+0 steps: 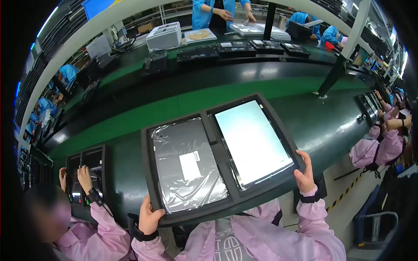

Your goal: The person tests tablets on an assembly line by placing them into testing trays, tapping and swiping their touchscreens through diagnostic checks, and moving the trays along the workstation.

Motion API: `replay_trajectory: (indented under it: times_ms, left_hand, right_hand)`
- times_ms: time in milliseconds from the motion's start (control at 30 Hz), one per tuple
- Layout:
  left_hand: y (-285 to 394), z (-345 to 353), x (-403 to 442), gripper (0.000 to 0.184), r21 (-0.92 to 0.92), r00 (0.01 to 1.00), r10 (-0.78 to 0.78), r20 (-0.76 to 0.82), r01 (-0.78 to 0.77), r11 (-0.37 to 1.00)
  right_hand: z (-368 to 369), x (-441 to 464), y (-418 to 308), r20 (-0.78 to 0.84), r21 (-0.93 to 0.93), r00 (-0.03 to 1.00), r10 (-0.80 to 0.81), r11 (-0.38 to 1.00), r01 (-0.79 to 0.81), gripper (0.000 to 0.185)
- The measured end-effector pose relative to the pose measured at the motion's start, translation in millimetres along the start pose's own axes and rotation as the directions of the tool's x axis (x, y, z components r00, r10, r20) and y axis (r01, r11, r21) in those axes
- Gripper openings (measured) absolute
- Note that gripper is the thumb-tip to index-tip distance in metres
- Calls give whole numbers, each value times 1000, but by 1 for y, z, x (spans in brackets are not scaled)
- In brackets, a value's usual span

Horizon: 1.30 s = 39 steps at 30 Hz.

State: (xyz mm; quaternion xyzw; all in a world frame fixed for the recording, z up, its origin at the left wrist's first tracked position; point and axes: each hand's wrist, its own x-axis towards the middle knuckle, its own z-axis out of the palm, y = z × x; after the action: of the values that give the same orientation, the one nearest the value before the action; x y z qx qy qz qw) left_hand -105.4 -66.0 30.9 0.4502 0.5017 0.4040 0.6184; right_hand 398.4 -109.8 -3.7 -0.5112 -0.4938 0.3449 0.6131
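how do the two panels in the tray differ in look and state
The left panel is dark, while the right panel shows a bright, pale face. The left panel lies under wrinkled clear film with a white label on it; the right panel looks smooth, with a dark border round its face. Both are flat rectangles, side by side in separate compartments of the dark tray.

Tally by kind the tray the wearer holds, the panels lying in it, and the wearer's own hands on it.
Dark two-compartment tray: 1
Lit pale panel: 1
Dark panel in clear wrap: 1
Hands: 2 (left hand, right hand)
Total: 5
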Motion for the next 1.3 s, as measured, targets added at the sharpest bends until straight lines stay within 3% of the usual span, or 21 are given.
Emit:
replay_trajectory:
  times_ms: [67, 133, 200, 267, 300, 333, 400, 467, 533, 600, 700, 733, 833, 900, 1000, 1067, 1200, 1267, 1300]
  left_hand:
    - [-6, -2, 2, 62, 26, 1000, -20, -22, 20, 999]
    - [-10, 1, 3, 62, 143, 999, 20, -24, -17, 990]
    - [-33, -16, 5, 66, 336, 996, 79, -31, -64, 940]
    - [23, 12, 2, 70, 800, 981, 170, -95, -26, 599]
    - [28, 22, 12, 73, 860, 936, 343, -79, -110, 498]
    - [34, 33, 26, 75, 909, 860, 510, -34, -186, 374]
    - [59, 65, 74, 79, 918, 804, 575, 153, -331, 219]
    - [56, 100, 138, 83, 913, 784, 585, 207, -370, 172]
    - [41, 127, 191, 89, 944, 785, 585, 205, -316, 93]
    - [40, 143, 211, 107, 974, 917, 379, 127, -187, 126]
    - [43, 132, 214, 114, 946, 933, 302, 197, -262, 191]
    - [52, 137, 206, 117, 957, 954, 230, 193, -235, 173]
    - [51, 148, 189, 121, 956, 952, 214, 221, -254, 144]
    - [52, 158, 180, 121, 956, 951, 114, 288, -293, 30]
    - [38, 155, 187, 114, 954, 934, 255, 252, -284, 97]
    - [46, 154, 185, 106, 947, 936, 241, 257, -294, 133]
    - [54, 154, 183, 104, 958, 956, 199, 213, -245, 149]
    - [67, 147, 178, 103, 970, 965, 203, 163, -195, 144]
    - [77, 142, 174, 103, 934, 957, 241, 164, -229, 274]
  right_hand:
    - [6, -4, 8, 3, 46, 998, 69, 997, -69, 78]
    - [2, -9, 17, 56, -202, 997, 45, 979, -33, 78]
    - [6, -9, 15, 87, -193, 992, 90, 978, -72, 80]
    - [9, -3, 3, 115, -238, 983, 144, 965, -114, 80]
    - [9, 5, -16, 159, -566, 970, 183, 822, -62, 78]
    - [9, 17, -37, 184, -817, 957, 224, 576, 22, 77]
    - [21, 43, -55, 159, -847, 964, 211, 531, 23, 75]
    - [30, 80, -53, 370, -769, 929, -17, 556, 316, 71]
    - [47, 123, -24, 397, -772, 918, -6, 539, 338, 66]
    - [56, 150, 0, 372, -791, 924, 87, 551, 267, 62]
    - [64, 167, 13, 330, -798, 938, 107, 562, 217, 63]
    - [65, 168, 14, 330, -794, 939, 96, 567, 221, 63]
    - [69, 168, 13, 275, -828, 955, 108, 531, 178, 63]
    - [72, 171, 13, 282, -835, 955, 85, 513, 201, 62]
    - [77, 177, 15, 279, -856, 960, 31, 461, 234, 64]
    - [85, 184, 16, 234, -874, 968, 95, 456, 167, 68]
    - [92, 196, 20, 112, -792, 984, 141, 610, 3, 63]
    - [95, 194, 19, 95, -789, 989, 118, 615, 2, 60]
    - [94, 196, 21, 89, -781, 987, 134, 625, -14, 59]
